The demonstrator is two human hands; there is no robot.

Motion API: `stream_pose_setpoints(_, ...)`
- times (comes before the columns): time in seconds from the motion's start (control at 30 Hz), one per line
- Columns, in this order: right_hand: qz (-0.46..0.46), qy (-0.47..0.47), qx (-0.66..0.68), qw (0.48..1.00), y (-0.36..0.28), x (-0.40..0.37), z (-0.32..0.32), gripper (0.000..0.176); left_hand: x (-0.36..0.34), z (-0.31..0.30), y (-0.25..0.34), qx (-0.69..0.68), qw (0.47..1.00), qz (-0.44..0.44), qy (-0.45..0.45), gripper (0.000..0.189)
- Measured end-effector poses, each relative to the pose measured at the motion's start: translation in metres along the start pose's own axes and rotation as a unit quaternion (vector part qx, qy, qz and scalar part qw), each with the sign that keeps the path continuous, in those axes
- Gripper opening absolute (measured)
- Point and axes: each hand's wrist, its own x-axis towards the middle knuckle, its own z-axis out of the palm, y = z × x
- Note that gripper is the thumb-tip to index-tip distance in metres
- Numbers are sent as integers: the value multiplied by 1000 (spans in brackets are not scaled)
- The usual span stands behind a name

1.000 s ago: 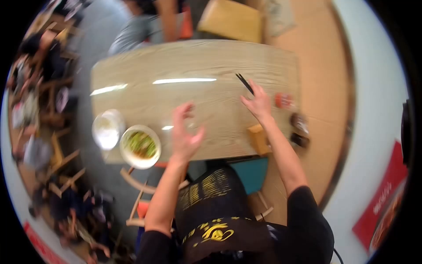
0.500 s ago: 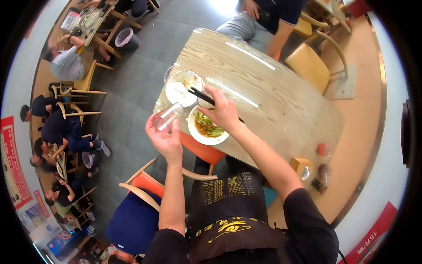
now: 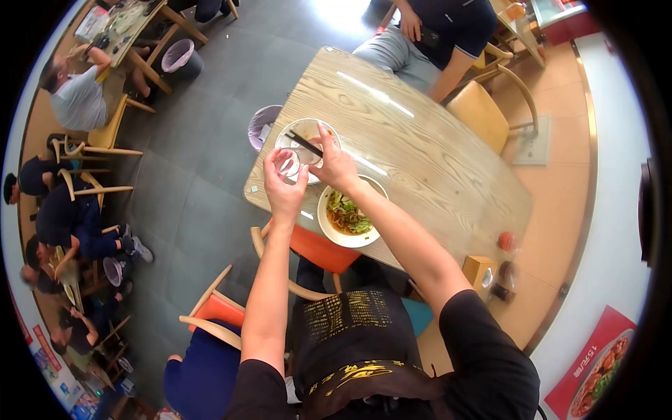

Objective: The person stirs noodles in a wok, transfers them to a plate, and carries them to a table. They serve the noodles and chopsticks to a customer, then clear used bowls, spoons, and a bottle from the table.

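Observation:
My left hand (image 3: 285,189) is wrapped round a clear cup (image 3: 287,162), tilted above the near-left edge of a white bowl (image 3: 332,136). Dark chopsticks (image 3: 305,144) are in my right hand (image 3: 334,164), beside the cup and over the same bowl. What else my right fingers hold is hard to make out. Close below my right wrist stands a second white bowl (image 3: 325,222) with noodles, greens and brown broth (image 3: 348,215). Both bowls are on the wood-grain table (image 3: 420,161).
A wooden box (image 3: 478,271) and small jars (image 3: 505,274) stand at the table's right end. A seated person (image 3: 448,35) is at the far side. An orange chair (image 3: 322,248) is tucked near me; a lined bin (image 3: 263,126) stands past the left edge.
Both hands have moved forward and closer together, over the farther bowl, carrying the cup and chopsticks. The camera view has shifted, and more of the bin shows.

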Motion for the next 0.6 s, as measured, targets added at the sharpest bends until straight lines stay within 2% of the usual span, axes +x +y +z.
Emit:
stream_pose_setpoints(0.07,-23,6,15,1000,1,0,2,106,4,0,-2,102,994,36,-19,62)
stream_pose_setpoints(0.2,-12,8,0,1000,8,-14,-6,100,17,6,-4,34,999,13,-29,60)
stream_pose_setpoints(0.27,28,7,25,999,10,-22,-11,87,20,13,1,25,999,25,-40,61)
stream_pose_setpoints(0.33,44,3,40,998,15,-23,-11,85,18,17,-4,64,995,40,-63,62)
stream_pose_setpoints(0.43,78,39,35,996,21,-29,-11,78,18,18,-22,217,968,98,-75,61)
stream_pose_setpoints(0.47,31,127,80,988,33,-42,-2,64,22,13,-31,268,948,146,-90,62)
stream_pose_setpoints(0.5,69,154,139,976,22,-63,-24,48,22,14,-38,270,948,129,-106,63)
stream_pose_setpoints(0.53,104,175,157,966,15,-96,-51,42,20,14,-54,273,944,156,-104,64)
stream_pose_setpoints(0.57,133,194,177,956,12,-129,-74,37,20,8,-76,246,959,104,-99,65)
stream_pose_setpoints(0.6,188,201,194,942,14,-166,-100,34,21,5,-81,238,960,94,-113,67)
